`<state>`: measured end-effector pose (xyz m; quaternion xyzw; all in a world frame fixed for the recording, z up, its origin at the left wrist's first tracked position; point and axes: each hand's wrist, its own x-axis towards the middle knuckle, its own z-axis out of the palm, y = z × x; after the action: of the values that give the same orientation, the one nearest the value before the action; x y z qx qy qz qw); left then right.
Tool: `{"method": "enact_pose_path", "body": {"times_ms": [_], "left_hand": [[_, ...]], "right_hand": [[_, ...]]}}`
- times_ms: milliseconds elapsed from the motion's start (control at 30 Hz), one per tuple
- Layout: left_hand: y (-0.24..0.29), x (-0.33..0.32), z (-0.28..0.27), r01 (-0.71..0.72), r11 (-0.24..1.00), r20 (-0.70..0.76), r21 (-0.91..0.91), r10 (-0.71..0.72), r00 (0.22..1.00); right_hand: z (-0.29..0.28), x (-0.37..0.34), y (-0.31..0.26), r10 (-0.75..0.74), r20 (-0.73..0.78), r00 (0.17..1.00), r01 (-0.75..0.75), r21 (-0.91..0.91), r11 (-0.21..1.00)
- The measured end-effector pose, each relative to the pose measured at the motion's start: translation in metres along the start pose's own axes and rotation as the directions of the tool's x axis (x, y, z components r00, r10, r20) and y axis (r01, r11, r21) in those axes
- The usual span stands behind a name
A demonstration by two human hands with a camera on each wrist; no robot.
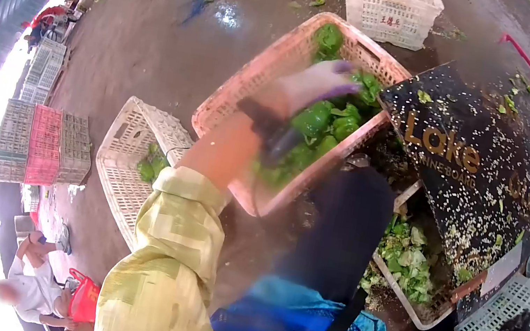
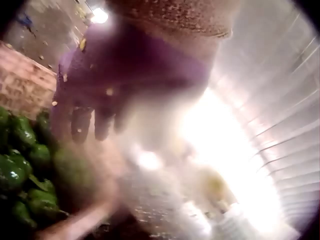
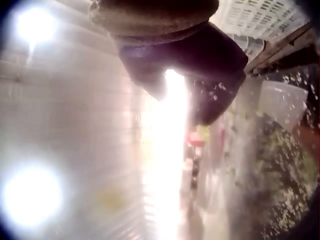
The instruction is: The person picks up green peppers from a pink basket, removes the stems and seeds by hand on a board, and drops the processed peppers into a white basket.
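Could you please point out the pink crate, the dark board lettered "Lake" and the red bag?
Pink crate (image 1: 256,77), head view: its left wall.
Dark board (image 1: 463,207), head view: speckled area below the lettering.
Red bag (image 1: 85,302), head view: its side.

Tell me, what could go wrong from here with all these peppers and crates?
The left hand is over the heaped green peppers, so a careless sweep might bruise one or knock it over the pink crate's rim.

The black board is littered with loose scraps, and one corner comes close to that crate; a bump could shake bits onto the peppers.

The floor looks wet in places, so a foot might slip.
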<state>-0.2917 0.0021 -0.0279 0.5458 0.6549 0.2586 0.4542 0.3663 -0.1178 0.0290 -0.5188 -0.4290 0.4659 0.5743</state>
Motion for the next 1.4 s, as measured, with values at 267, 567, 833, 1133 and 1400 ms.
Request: {"method": "enact_pose_path", "body": {"times_ms": [267, 567, 833, 1133, 1400], "left_hand": [[-0.173, 0.041, 0.036, 0.154, 0.988, -0.015, 0.014, -0.154, 0.988], [-0.202, 0.109, 0.082, 0.512, 0.559, -0.189, 0.653, -0.534, 0.824], [-0.195, 0.030, 0.031, 0.328, 0.821, -0.092, -0.468, -0.414, 0.905], [-0.058, -0.025, 0.003, -0.119, 0.746, -0.086, -0.656, 0.083, 0.993], [0.122, -0.059, 0.014, -0.251, 0.595, 0.070, -0.764, 0.462, 0.884]], "right_hand": [[0.142, 0.013, 0.044, 0.429, 0.187, 0.883, -0.435, -0.014, 0.900], [0.174, 0.020, 0.063, 0.506, -0.036, 0.862, -0.495, -0.273, 0.825], [0.190, 0.004, 0.050, 0.436, 0.081, 0.896, -0.401, -0.269, 0.875], [0.241, -0.034, 0.009, 0.322, 0.259, 0.911, -0.267, -0.225, 0.937], [0.230, -0.051, -0.010, 0.353, 0.482, 0.802, -0.361, -0.080, 0.929]]}}
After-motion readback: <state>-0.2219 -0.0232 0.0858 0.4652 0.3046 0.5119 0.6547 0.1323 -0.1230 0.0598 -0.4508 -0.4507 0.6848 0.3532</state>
